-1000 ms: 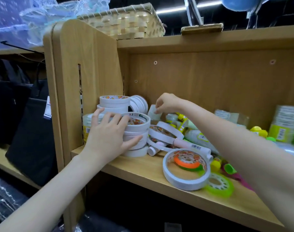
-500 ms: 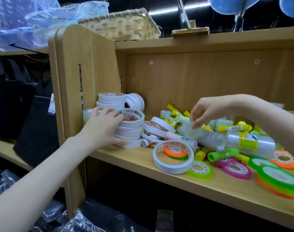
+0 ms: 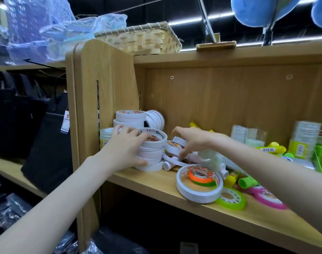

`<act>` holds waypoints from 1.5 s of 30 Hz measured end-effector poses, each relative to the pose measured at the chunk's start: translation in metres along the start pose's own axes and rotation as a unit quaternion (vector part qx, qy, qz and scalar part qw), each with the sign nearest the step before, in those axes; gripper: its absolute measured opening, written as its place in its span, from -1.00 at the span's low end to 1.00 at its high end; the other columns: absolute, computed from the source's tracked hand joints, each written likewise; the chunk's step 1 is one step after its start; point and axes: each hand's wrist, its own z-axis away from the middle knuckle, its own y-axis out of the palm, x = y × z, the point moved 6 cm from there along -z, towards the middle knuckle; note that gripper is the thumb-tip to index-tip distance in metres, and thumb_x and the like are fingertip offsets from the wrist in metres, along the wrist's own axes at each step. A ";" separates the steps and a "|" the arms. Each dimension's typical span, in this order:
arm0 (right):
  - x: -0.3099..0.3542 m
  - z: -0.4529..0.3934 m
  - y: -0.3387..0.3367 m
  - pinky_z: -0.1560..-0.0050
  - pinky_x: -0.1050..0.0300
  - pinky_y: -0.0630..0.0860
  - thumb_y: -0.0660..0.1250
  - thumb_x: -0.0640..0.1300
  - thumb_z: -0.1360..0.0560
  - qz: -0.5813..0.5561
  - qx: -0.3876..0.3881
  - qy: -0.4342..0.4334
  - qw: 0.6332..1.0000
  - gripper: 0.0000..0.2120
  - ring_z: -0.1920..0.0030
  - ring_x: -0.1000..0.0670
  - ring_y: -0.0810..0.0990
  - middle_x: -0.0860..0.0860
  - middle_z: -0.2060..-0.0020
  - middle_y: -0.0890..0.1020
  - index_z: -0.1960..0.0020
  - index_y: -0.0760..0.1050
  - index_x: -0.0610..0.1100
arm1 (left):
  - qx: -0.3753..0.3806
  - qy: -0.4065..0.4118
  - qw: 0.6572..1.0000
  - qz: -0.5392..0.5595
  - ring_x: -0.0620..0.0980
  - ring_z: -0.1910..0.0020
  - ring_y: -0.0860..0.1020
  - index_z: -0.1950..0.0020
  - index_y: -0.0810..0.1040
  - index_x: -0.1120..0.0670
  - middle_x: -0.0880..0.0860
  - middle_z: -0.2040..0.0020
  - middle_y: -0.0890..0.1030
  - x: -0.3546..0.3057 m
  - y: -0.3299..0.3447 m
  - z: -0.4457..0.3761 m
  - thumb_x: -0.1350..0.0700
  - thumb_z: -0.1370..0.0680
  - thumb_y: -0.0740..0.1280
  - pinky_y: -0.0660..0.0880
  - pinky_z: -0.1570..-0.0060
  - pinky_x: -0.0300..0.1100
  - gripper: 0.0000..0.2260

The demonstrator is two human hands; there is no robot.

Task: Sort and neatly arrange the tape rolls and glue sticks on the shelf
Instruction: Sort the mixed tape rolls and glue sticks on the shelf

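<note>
A stack of white tape rolls (image 3: 153,153) stands at the left end of the wooden shelf (image 3: 153,182). My left hand (image 3: 125,147) wraps round the stack's left side, fingers on its top roll and thumb low at the front. My right hand (image 3: 191,142) reaches over thin white tape rolls (image 3: 175,146) leaning just right of the stack, fingers spread and curled down onto them. A wide white roll (image 3: 198,191) lies at the shelf's front with an orange and green roll (image 3: 202,177) inside it. Yellow and green glue sticks (image 3: 246,181) lie further right.
A second white stack (image 3: 130,119) and upright rolls (image 3: 155,119) sit behind, against the side panel (image 3: 105,99). Green (image 3: 231,198) and pink (image 3: 266,198) rolls lie flat at the front edge. Clear-wrapped packs (image 3: 306,138) stand at the back right. A woven basket (image 3: 143,38) sits on top.
My right hand has come back left from the glue sticks and dropped onto the leaning thin rolls. My left hand has stayed on the stack. The camera has shifted slightly.
</note>
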 end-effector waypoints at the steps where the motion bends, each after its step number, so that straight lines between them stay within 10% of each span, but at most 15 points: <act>1: 0.000 -0.001 0.001 0.14 0.23 0.40 0.51 -0.06 -0.33 -0.007 -0.007 -0.004 1.000 -0.27 -0.06 -0.01 0.43 -0.02 -0.10 0.45 -0.37 0.21 -0.08 | -0.007 -0.004 1.000 0.009 0.00 -0.37 0.24 -0.42 0.21 -0.11 -0.06 -0.30 0.38 0.000 0.001 0.002 -0.24 -0.42 0.30 -0.07 -0.39 0.03 -0.38; 6: -0.027 -0.002 -0.013 0.30 0.25 0.33 0.43 -0.19 -0.38 -0.192 -0.139 0.031 0.971 -0.59 0.13 0.05 0.41 0.02 0.07 0.42 -0.16 0.35 -0.12 | -0.100 0.005 0.994 0.039 0.23 -0.22 0.48 -0.19 0.51 0.05 0.10 -0.16 0.56 -0.011 -0.001 0.010 -0.25 -0.37 0.15 0.19 -0.29 0.26 -0.45; 10: -0.047 -0.003 -0.011 0.52 0.41 0.27 0.38 -0.29 -0.41 -0.370 -0.164 0.069 0.912 -0.71 0.32 0.13 0.33 0.04 0.24 0.39 -0.09 0.40 -0.15 | -0.170 0.092 0.938 0.287 -0.10 -0.34 0.31 -0.19 0.48 -0.06 -0.03 -0.26 0.47 -0.045 -0.015 0.028 -0.21 -0.54 0.11 0.12 -0.37 -0.14 -0.64; 13: -0.051 -0.007 -0.006 0.46 0.28 0.27 0.33 -0.37 -0.43 -0.500 -0.159 0.101 0.845 -0.78 0.34 0.07 0.35 -0.03 0.29 0.42 -0.02 0.42 -0.16 | -0.063 0.181 0.892 0.410 -0.21 -0.39 0.20 -0.23 0.47 -0.19 -0.20 -0.35 0.36 -0.082 -0.007 0.041 -0.24 -0.49 0.20 0.09 -0.38 -0.33 -0.65; 22: -0.055 -0.001 -0.025 0.24 0.12 0.43 0.23 -0.44 -0.44 -0.615 -0.122 0.029 0.779 -0.80 0.30 -0.04 0.49 -0.12 0.28 0.50 0.13 0.47 -0.16 | -0.087 0.162 0.949 0.257 -0.22 -0.33 0.25 0.06 0.56 0.02 -0.19 -0.28 0.47 -0.081 0.024 0.025 -0.35 -0.44 0.14 0.07 -0.33 -0.23 -0.52; 29: -0.064 -0.001 -0.018 0.39 0.17 0.58 0.19 -0.32 -0.51 -0.766 -0.047 0.095 0.634 -0.95 0.35 -0.01 0.53 -0.13 0.18 0.45 0.04 0.37 -0.22 | -0.155 0.167 0.963 0.144 -0.03 -0.23 0.49 0.07 0.58 0.06 -0.09 -0.10 0.62 -0.084 0.016 0.022 -0.30 -0.51 0.08 0.11 -0.37 0.01 -0.51; 32: -0.062 0.000 -0.029 0.30 0.12 0.56 0.20 -0.35 -0.49 -0.732 -0.067 0.059 0.676 -0.91 0.29 -0.03 0.50 -0.14 0.23 0.45 0.07 0.40 -0.20 | -0.185 0.165 0.962 0.113 0.01 -0.36 0.37 0.04 0.57 0.03 -0.08 -0.17 0.58 -0.076 0.013 0.020 -0.35 -0.49 0.07 0.08 -0.40 0.15 -0.49; 38: -0.025 -0.016 -0.044 0.11 0.24 0.39 0.39 -0.34 -0.39 -0.225 -0.084 -0.122 0.963 -0.69 0.09 0.06 0.45 -0.02 0.03 0.50 -0.05 0.44 -0.09 | -0.202 0.130 0.967 0.084 0.08 -0.35 0.32 -0.06 0.57 -0.01 -0.06 -0.17 0.56 -0.063 0.019 0.017 -0.44 -0.45 0.03 0.06 -0.39 0.20 -0.40; 45: -0.002 -0.082 -0.004 -0.15 -0.04 0.33 0.38 -0.13 -0.46 0.152 -0.075 -0.090 0.981 -0.59 -0.21 -0.12 0.30 -0.04 -0.22 0.38 -0.22 0.34 0.10 | -0.202 0.132 0.968 0.075 0.04 -0.33 0.32 -0.07 0.58 -0.03 -0.13 -0.07 0.58 -0.060 0.021 0.016 -0.43 -0.46 0.01 0.06 -0.39 0.15 -0.41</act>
